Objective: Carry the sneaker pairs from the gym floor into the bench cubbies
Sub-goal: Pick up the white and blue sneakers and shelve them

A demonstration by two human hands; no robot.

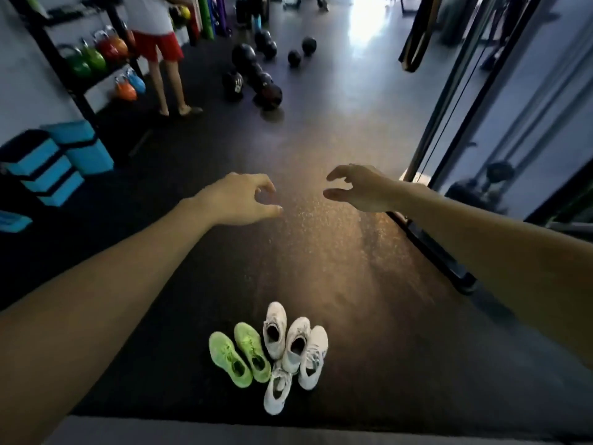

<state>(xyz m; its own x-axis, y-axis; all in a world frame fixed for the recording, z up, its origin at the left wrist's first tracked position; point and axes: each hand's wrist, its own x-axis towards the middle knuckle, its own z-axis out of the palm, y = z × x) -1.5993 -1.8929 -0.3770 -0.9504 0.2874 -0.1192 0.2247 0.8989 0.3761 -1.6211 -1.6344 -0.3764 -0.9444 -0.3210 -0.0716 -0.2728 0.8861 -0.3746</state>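
a grey edge (288,436) runs along the bottom of the view; what it belongs to cannot be told. just past it, on the dark gym floor (369,284), six sneakers lie bunched together: a green pair (239,358) side by side on the left, and four white sneakers (293,351) touching one another on the right, one of them nearest the grey edge. both bare arms reach out above the floor, beyond the sneakers. the left hand (239,200) holds nothing, fingers loosely curled with thumb and forefinger nearly meeting. the right hand (356,187) holds nothing too, fingers curved and spread apart. farther left are blue blocks (61,155) and a rack with coloured kettlebells (96,56). a person in red shorts (157,43) stands by it. black balls (256,75) lie on the floor beyond.
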